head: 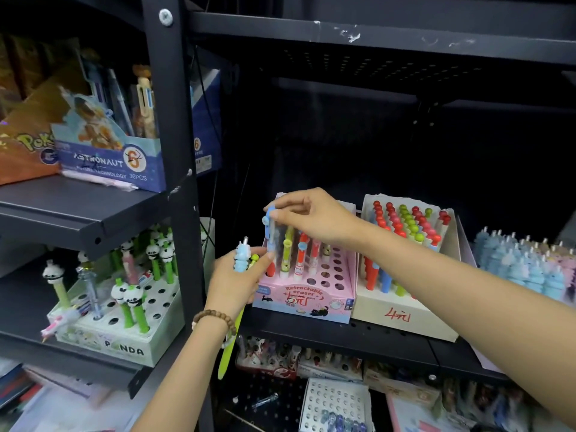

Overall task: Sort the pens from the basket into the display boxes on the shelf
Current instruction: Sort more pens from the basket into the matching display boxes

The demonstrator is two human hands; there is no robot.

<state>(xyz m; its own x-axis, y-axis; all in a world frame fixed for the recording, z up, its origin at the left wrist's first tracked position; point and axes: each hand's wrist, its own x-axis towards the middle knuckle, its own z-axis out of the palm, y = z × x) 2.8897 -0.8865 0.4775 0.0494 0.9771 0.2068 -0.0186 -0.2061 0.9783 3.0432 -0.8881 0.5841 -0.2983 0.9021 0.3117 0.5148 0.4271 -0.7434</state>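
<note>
Head cam: your R hand (314,219) pinches blue pen (270,235) over pink box (311,302); L hand (232,282) grips several pens (241,255) just beside it.

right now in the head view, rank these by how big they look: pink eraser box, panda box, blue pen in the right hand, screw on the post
1-2. panda box and pink eraser box: look alike, not ranked
3. blue pen pinched by the right hand
4. screw

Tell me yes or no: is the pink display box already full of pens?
No, the pink display box holds only a few pens, and many of its round holes stand empty.
</note>
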